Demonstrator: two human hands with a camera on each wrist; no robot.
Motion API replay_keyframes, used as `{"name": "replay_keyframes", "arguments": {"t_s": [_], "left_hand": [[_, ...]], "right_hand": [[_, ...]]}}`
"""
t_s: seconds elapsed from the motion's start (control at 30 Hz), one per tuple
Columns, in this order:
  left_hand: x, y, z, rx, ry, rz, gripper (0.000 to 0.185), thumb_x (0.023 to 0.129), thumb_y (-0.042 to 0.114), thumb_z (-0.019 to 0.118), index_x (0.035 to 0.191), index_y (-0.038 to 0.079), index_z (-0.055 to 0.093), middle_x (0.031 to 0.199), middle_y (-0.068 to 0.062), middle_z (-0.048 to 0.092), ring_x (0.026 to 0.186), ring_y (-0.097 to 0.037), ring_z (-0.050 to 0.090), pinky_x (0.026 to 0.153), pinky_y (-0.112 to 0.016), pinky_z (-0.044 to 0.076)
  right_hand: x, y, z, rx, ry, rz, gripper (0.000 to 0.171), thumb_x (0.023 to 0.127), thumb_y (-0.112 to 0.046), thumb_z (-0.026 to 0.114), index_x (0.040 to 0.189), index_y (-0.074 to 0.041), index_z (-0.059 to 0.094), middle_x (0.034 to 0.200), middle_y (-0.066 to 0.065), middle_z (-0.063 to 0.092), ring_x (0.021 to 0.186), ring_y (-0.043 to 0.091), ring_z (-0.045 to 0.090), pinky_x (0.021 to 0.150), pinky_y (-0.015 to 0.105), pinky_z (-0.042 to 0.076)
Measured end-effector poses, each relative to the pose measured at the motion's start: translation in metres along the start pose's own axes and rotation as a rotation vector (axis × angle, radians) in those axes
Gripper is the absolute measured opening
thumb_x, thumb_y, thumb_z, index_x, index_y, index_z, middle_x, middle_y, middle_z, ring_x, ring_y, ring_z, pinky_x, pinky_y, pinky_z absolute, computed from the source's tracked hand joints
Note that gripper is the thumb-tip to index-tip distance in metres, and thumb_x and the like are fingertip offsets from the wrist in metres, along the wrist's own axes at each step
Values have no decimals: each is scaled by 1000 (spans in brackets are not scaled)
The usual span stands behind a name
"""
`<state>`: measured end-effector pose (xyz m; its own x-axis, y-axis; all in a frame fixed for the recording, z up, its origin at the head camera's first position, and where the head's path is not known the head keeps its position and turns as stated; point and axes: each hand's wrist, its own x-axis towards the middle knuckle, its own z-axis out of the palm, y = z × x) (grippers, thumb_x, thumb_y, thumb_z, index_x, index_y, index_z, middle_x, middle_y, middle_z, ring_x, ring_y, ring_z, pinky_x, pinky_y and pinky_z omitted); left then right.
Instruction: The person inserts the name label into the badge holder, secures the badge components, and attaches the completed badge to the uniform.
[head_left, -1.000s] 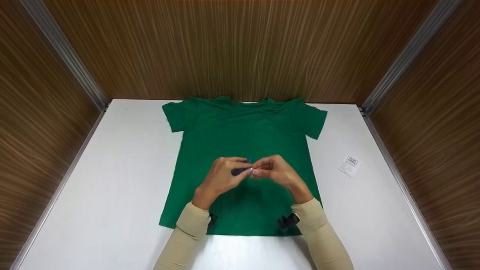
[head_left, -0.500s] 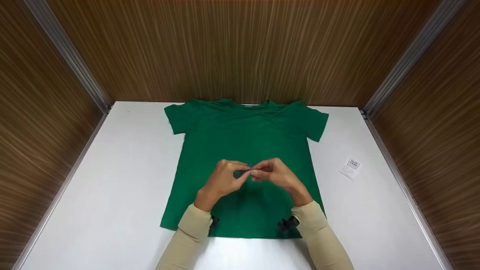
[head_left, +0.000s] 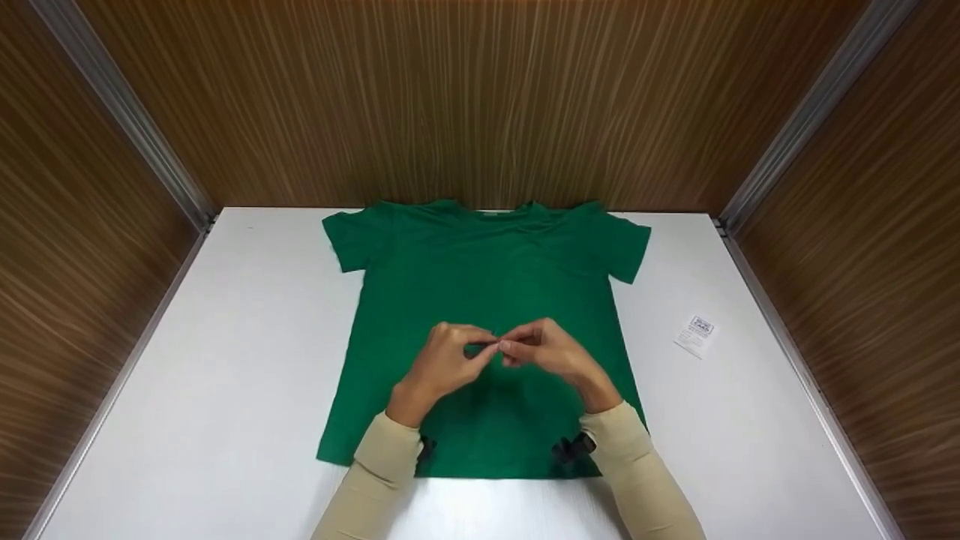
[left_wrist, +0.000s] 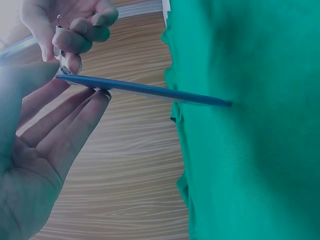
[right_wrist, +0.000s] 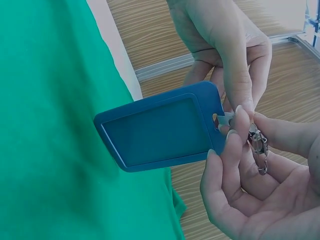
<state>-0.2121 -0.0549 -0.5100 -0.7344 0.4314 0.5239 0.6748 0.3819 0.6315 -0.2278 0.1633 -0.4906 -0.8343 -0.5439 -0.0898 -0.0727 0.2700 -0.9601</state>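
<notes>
Below centre, above a green shirt point(head_left: 487, 270), gripping with clamped fingers a badge holder point(right_wrist: 159, 129) in left hand point(head_left: 448, 362), its clip point(right_wrist: 259, 144) in right hand point(head_left: 556, 352)

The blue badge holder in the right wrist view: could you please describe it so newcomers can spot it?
Find the green shirt filling the left side. In front of its right edge is the blue badge holder, a flat rectangle with rounded corners. Its broad framed window sets it apart from the silver clip nearby.
</notes>
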Motion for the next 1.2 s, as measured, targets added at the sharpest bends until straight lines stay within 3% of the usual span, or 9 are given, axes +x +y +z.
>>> {"name": "replay_keyframes", "arguments": {"t_s": [0.23, 0.67, 0.83, 1.0, 1.2], "left_hand": [[0, 2, 1, 21, 10, 7, 16, 99, 13, 69, 99, 4, 81, 95, -13, 80, 86, -20, 77, 81, -31, 63], [0, 2, 0, 11, 26, 26, 15, 99, 8, 68, 98, 3, 82, 92, -14, 81, 82, -20, 77, 78, -33, 63], [-1, 3, -1, 18, 11, 10, 17, 99, 7, 66, 100, 0, 82, 90, -16, 80, 70, -21, 74, 68, -38, 62], [-1, 3, -1, 65, 14, 10, 16, 99, 7, 66, 100, 1, 82, 84, -14, 79, 59, -17, 66, 56, -25, 53], [-1, 4, -1, 90, 25, 29, 18, 100, 6, 65, 97, 2, 82, 69, -11, 73, 49, -15, 56, 49, -19, 43]], "right_hand": [[0, -1, 3, 15, -20, -12, 28, 104, -15, 61, 117, 7, 73, 92, 23, 74, 74, 11, 71, 76, 34, 64], [1, 1, 6, -2, 6, -87, 24, 103, -8, 61, 114, 10, 73, 96, 34, 72, 75, 9, 72, 76, 38, 65], [2, 2, 8, 2, 16, -84, 24, 103, -8, 61, 113, 11, 72, 97, 34, 71, 76, 8, 72, 75, 30, 63], [3, 2, 12, 22, 37, -78, 23, 103, -9, 61, 114, 9, 72, 100, 34, 71, 82, 18, 74, 79, 32, 63], [3, 3, 15, 56, 54, -77, 23, 103, -9, 61, 114, 9, 72, 104, 35, 71, 84, 15, 74, 82, 35, 63]]}}
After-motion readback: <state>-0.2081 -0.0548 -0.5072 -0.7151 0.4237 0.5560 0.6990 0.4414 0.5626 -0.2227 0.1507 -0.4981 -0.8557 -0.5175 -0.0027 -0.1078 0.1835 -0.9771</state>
